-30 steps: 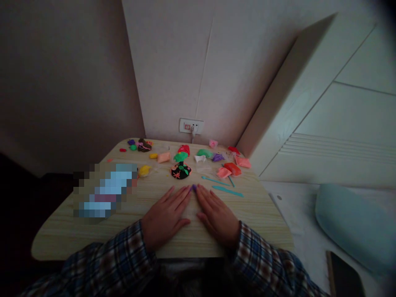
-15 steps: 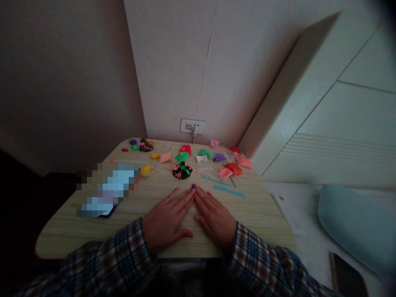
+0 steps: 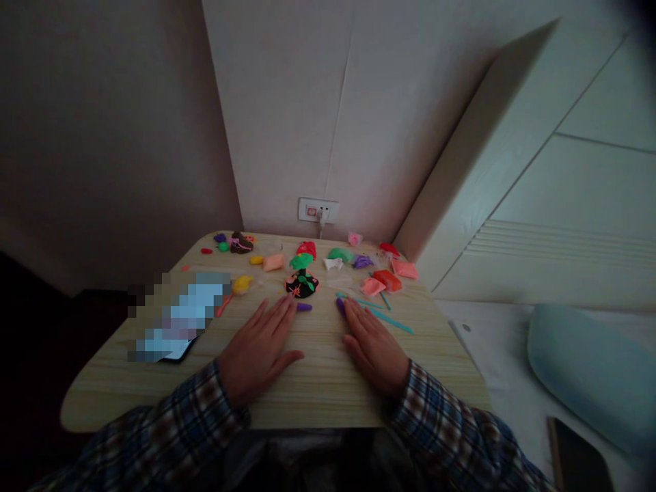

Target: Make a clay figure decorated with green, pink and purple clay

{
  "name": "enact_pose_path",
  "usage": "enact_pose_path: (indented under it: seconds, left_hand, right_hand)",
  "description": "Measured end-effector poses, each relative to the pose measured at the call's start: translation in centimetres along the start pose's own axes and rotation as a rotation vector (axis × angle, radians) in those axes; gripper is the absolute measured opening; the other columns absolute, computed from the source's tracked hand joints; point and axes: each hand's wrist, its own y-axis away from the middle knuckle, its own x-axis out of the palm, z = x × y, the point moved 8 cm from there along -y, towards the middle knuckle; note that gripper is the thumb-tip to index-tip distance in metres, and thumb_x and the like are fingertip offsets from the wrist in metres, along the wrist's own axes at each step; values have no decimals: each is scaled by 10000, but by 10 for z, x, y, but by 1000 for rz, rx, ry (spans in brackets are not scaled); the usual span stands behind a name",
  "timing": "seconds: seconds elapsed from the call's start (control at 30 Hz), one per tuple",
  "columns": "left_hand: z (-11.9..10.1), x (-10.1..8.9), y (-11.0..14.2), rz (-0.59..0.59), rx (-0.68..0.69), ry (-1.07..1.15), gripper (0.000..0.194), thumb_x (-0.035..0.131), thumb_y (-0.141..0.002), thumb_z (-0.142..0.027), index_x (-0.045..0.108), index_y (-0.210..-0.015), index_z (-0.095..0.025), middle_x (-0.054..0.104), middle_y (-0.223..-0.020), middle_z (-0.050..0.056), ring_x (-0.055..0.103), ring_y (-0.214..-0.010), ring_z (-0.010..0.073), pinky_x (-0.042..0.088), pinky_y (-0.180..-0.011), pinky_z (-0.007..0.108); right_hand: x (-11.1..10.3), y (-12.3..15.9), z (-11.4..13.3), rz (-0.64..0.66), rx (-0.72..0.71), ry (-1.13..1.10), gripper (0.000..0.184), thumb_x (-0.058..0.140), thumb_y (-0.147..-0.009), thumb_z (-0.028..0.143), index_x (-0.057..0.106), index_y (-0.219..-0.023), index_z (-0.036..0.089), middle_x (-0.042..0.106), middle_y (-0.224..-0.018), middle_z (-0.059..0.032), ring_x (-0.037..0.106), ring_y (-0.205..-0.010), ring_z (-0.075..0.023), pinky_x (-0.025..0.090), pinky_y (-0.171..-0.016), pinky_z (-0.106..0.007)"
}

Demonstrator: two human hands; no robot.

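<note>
My left hand [image 3: 261,345] lies flat on the light wooden table [image 3: 318,389], fingers stretched out, with a small purple clay piece [image 3: 304,307] at its fingertips. My right hand [image 3: 372,345] also lies flat, fingers out, and a second purple clay piece [image 3: 340,305] sits at its index fingertip. The hands are apart, palms down. Just beyond them stands a black clay figure [image 3: 301,283] with green and orange decoration.
Coloured clay lumps and packets lie across the far half of the table: yellow [image 3: 241,283], green [image 3: 339,254], orange-red [image 3: 388,279]. Teal modelling tools [image 3: 382,316] lie right of my right hand. A phone [image 3: 177,316] is at left, a wall socket [image 3: 318,210] behind, a bed at right.
My hands, joined at the fingertips over one purple piece before, have slid apart and forward. The purple clay now shows as two separate pieces, one at each hand.
</note>
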Motion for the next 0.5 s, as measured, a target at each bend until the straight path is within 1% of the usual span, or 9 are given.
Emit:
enact_pose_path:
  seconds: [0.1,0.17,0.27,0.3,0.37,0.43,0.5]
  left_hand:
    - [-14,-1,-11,-19,60,0,682,329,-846,-514,267,-1343,-51,261,-1417,174,230,-1314,249,216,-1071,434]
    - [-20,3,-16,2,85,-3,643,356,-842,-503,344,-1307,-58,306,-1398,177,264,-1300,258,235,-1063,444]
    - [-17,10,-17,28,59,-40,505,434,-850,-362,417,-1259,-67,356,-1372,175,348,-1258,254,315,-1027,410]
    - [-15,11,-16,30,60,-53,465,444,-851,-299,424,-1255,-69,367,-1368,168,375,-1242,243,340,-1014,384]
    - [-16,11,-14,27,108,-66,417,436,-850,-208,437,-1246,-78,412,-1345,142,416,-1213,219,367,-997,344]
    - [-20,10,-11,22,193,-58,392,435,-848,-189,461,-1230,-101,473,-1305,106,431,-1200,212,371,-995,338]
    - [-22,8,-10,13,235,-48,394,451,-845,-211,466,-1226,-113,497,-1286,92,436,-1196,222,373,-995,358]
  right_hand:
    - [-1,-13,1,-18,-3,11,532,308,-894,308,252,-1355,47,290,-1398,-197,253,-1311,-247,292,-1054,-460]
    - [2,-21,0,-7,25,27,523,329,-887,297,303,-1326,14,298,-1387,-224,265,-1304,-268,289,-1052,-469]
    - [7,-26,-1,-8,41,25,497,356,-880,288,355,-1301,23,314,-1376,-232,283,-1292,-291,299,-1039,-490]
    - [8,-26,1,-9,15,8,491,359,-879,281,354,-1305,37,309,-1382,-222,276,-1296,-288,301,-1039,-488]
    - [9,-24,10,9,-85,-50,486,359,-877,258,331,-1324,70,290,-1400,-193,254,-1309,-265,295,-1050,-470]
    - [9,-22,17,37,-173,-114,485,358,-873,233,318,-1334,86,265,-1418,-167,235,-1319,-239,287,-1065,-436]
    - [8,-22,15,45,-162,-141,483,356,-870,219,326,-1329,71,257,-1420,-170,233,-1320,-236,282,-1072,-421]
